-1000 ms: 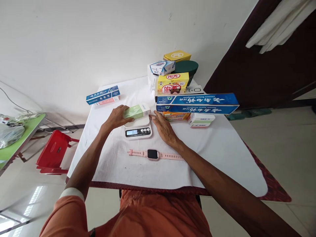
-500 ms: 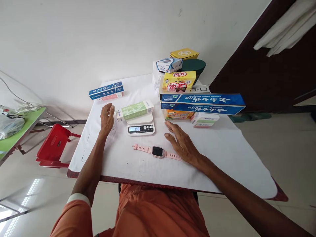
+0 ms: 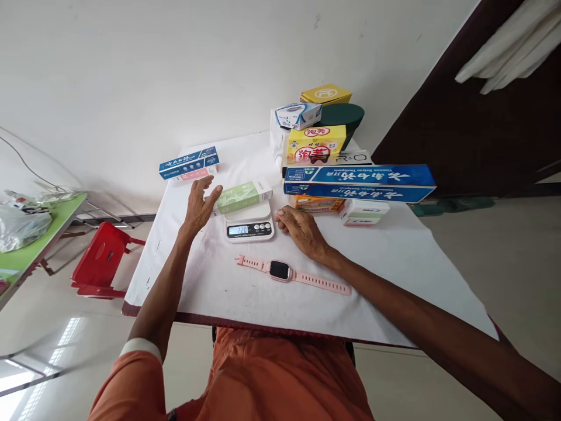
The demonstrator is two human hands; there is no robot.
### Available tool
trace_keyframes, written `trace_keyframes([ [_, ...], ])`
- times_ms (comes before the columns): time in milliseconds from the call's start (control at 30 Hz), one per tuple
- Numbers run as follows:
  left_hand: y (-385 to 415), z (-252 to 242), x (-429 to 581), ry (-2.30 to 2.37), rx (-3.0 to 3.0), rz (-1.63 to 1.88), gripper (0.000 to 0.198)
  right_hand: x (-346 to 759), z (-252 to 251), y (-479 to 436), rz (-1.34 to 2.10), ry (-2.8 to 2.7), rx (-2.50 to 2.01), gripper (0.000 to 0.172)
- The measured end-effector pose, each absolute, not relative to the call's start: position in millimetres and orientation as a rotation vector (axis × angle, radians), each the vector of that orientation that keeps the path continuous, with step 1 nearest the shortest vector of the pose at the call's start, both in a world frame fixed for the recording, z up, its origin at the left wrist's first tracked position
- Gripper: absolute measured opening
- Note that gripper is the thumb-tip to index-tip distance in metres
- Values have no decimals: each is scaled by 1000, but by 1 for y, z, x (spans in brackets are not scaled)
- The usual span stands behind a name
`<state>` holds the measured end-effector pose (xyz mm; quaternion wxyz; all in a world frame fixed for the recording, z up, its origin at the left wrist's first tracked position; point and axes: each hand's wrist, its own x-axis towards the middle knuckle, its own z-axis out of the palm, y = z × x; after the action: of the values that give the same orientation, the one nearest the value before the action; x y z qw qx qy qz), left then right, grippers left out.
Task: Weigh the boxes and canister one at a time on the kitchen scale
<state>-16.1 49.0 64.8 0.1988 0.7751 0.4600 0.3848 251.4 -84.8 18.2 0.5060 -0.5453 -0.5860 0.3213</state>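
A white kitchen scale [image 3: 249,230] with a lit display stands mid-table, and a green and white box [image 3: 239,197] lies slantwise on it. My left hand [image 3: 200,206] is at the box's left end, fingers apart and holding nothing; whether it touches the box I cannot tell. Just right of the scale, my right hand [image 3: 304,233] rests low with curled fingers and nothing visible in them. A pink smartwatch [image 3: 279,269] with its strap laid out lies in front of the scale.
A blue toothpaste box [image 3: 188,162] lies on a pink box [image 3: 193,174] at the back left. To the right are a long blue toothpaste box [image 3: 357,182], a yellow box [image 3: 316,143], a white box [image 3: 364,211] and a dark green container [image 3: 344,114]. A red chair [image 3: 99,257] stands left.
My left hand has moved right and up toward the green box. My right hand has moved left to the scale, its fingers curling in. The display's number has dropped.
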Motion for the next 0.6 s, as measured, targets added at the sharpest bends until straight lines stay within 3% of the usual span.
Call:
trace_keyframes([
  [300, 44, 72, -12, 1285, 2419, 851, 68, 255, 7, -87, 970, -1241, -1245, 73],
  [467, 43, 82, 3, 1360, 2580, 543, 80, 255, 8, -84, 994, -1245, -1223, 73],
  [600, 48, 85, 13, 1342, 2623, 364, 62, 255, 9, -83, 987, -1267, -1221, 71],
])
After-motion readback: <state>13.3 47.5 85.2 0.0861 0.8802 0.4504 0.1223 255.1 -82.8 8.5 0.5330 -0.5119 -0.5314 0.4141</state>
